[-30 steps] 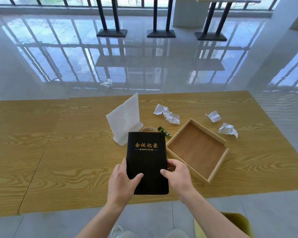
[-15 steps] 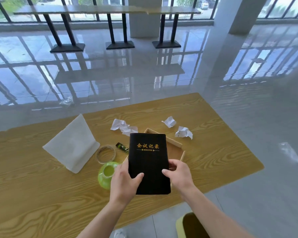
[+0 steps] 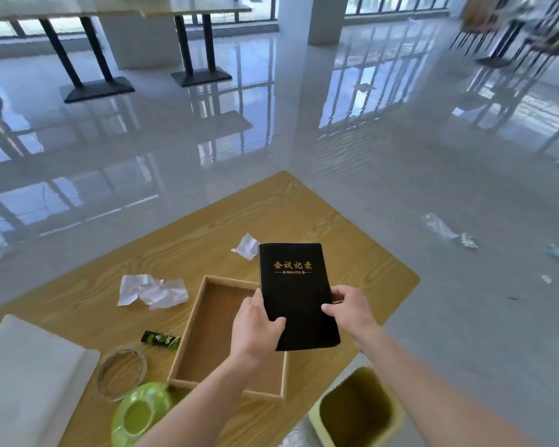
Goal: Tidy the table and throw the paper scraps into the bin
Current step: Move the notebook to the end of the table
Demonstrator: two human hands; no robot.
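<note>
From the head camera, both hands — left hand (image 3: 259, 327) and right hand (image 3: 352, 312) — grip the black notebook (image 3: 296, 295) above the wooden tray (image 3: 188, 340), while paper scraps (image 3: 152, 290) lie on the table (image 3: 304, 217) — bin (image 3: 357, 411) apparently empty, so tidying looks barely begun.

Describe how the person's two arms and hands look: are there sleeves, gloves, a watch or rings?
Both forearms are bare as far as the picture shows; no sleeve is visible. The left hand and the right hand have no gloves. No watch, bracelet or ring can be seen on the visible wrists and fingers. The fingernails look short and unpainted.
</note>
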